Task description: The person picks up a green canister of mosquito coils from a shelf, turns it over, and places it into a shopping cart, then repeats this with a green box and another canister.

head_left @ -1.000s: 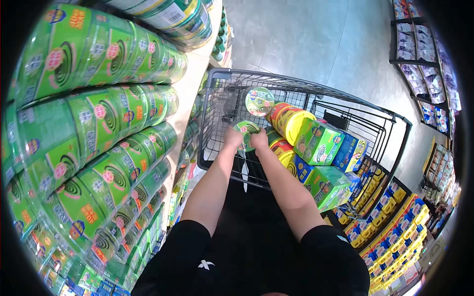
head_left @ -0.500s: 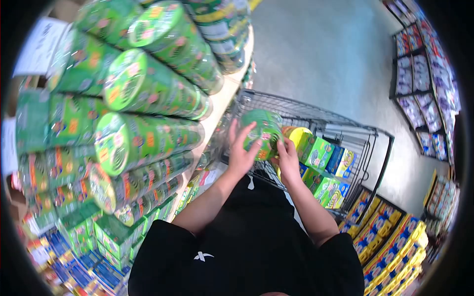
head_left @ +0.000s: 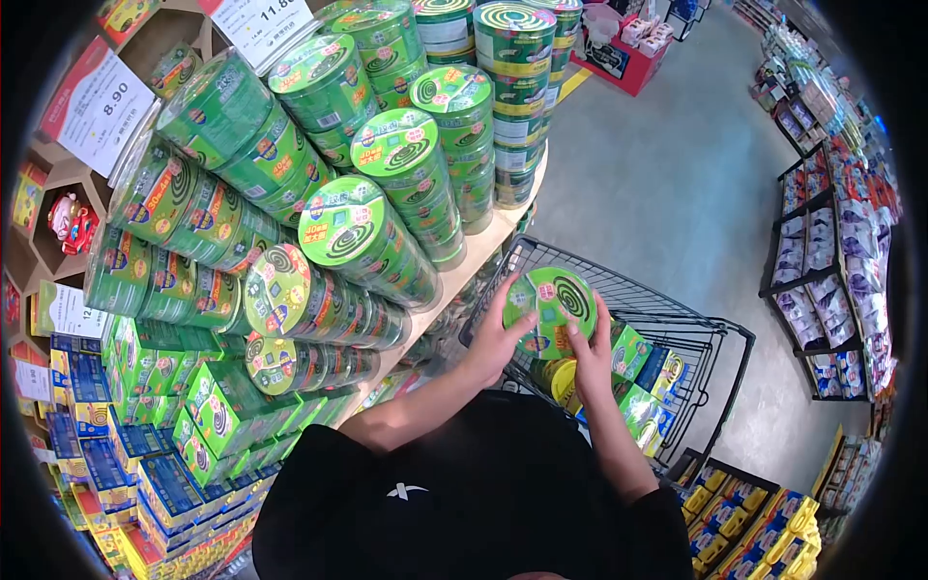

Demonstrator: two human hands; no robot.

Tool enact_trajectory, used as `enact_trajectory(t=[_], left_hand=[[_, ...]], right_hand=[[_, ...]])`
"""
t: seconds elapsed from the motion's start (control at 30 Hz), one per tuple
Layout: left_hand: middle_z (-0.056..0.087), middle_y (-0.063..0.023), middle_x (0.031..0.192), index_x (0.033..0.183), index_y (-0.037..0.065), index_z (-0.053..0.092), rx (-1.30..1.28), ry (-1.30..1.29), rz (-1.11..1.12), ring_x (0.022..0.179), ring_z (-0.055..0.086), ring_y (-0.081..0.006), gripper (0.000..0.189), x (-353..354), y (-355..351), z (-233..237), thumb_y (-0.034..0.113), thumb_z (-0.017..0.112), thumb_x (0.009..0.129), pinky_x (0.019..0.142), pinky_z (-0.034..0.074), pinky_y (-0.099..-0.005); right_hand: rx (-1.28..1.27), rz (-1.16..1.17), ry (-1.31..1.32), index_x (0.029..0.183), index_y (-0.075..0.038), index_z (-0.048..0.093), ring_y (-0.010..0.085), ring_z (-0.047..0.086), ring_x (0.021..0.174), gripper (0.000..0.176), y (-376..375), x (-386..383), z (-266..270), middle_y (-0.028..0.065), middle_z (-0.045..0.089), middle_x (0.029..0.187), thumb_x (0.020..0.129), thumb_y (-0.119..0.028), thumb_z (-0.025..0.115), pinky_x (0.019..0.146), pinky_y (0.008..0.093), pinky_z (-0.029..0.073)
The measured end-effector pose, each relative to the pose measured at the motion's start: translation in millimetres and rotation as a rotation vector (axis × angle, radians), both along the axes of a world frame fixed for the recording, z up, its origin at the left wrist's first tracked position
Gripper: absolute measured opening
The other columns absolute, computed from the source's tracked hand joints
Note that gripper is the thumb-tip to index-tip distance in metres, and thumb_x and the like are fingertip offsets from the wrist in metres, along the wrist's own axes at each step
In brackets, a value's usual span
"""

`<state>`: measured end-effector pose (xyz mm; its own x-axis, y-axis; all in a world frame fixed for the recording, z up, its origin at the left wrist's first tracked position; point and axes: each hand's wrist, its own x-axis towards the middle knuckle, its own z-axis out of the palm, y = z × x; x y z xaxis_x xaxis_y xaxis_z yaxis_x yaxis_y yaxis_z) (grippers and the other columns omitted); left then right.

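Note:
A round green tub of mosquito coils [head_left: 551, 295], with a dark spiral printed on its lid, is between my two hands above the shopping cart. My left hand [head_left: 498, 333] grips its left edge, thumb on the lid. At the lower right edge is my right hand [head_left: 594, 353], its thumb also pressing on the lid and fingers behind. The lid faces up towards me. Below, in the wire cart [head_left: 667, 309], lie a yellow-lidded round container [head_left: 558, 379], partly hidden, and several green and blue boxes [head_left: 638, 414].
Stacked green mosquito coil tubs [head_left: 372, 237] crowd the wooden shelf [head_left: 459, 266] on my left, with price cards [head_left: 101, 106] behind them. Green boxes [head_left: 227, 411] sit lower left. Yellow and blue packs [head_left: 749, 522] are at lower right. A display rack [head_left: 822, 261] stands across the aisle.
The tub has turned from showing its side to showing its lid, and both hands have changed their hold around it. My view has shifted, so more of the shelf appears.

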<state>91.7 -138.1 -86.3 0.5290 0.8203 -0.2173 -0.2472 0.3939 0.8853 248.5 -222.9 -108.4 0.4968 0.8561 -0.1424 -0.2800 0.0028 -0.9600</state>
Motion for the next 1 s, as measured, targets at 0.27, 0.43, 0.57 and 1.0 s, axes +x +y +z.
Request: enact_trajectory(t=[0.27,0.43,0.57,1.0], left_hand=[[0.014,-0.0265,0.164,0.161,0.005,0.005,0.828,0.672,-0.308,0.152,0.018,-0.0401,0.129,-52,-2,37,0.037,0.091,0.07,0.122,0.022,-0.0466],[0.004,-0.0261,0.166,0.161,0.006,0.01,0.869,0.595,-0.412,0.154,0.012,-0.0419,0.13,-75,2,73,0.038,0.093,0.067,0.123,0.019,-0.0484],[0.011,-0.024,0.166,0.16,0.01,0.021,1.043,0.781,-0.227,0.153,0.017,-0.0402,0.118,-94,34,132,0.04,0.09,0.07,0.122,0.025,-0.0475],[0.017,-0.0286,0.163,0.161,0.016,0.02,0.773,1.723,-0.018,0.146,0.028,-0.052,0.128,-49,232,163,0.084,0.069,0.066,0.117,0.03,-0.0567]], right_hand=[[-0.051,0.145,0.408,0.153,-0.007,0.039,0.0208,0.053,0.127,0.061,-1,7,27,0.0096,0.055,0.141,0.097,-0.01,0.063,0.106,0.0367,0.044],[-0.071,0.321,0.418,0.153,-0.009,0.038,0.0207,0.055,0.125,0.062,0,-7,25,0.0073,0.056,0.138,0.098,-0.023,0.064,0.104,0.0449,0.045],[-0.1,0.281,0.541,0.147,-0.006,0.041,0.0212,0.06,0.121,0.054,-8,-6,34,0.0107,0.058,0.135,0.099,-0.021,0.06,0.101,0.0375,0.051],[-0.02,0.221,0.578,0.154,-0.004,0.034,0.0238,0.055,0.127,0.063,-50,20,3,0.012,0.054,0.14,0.097,-0.015,0.06,0.106,0.0397,0.045]])
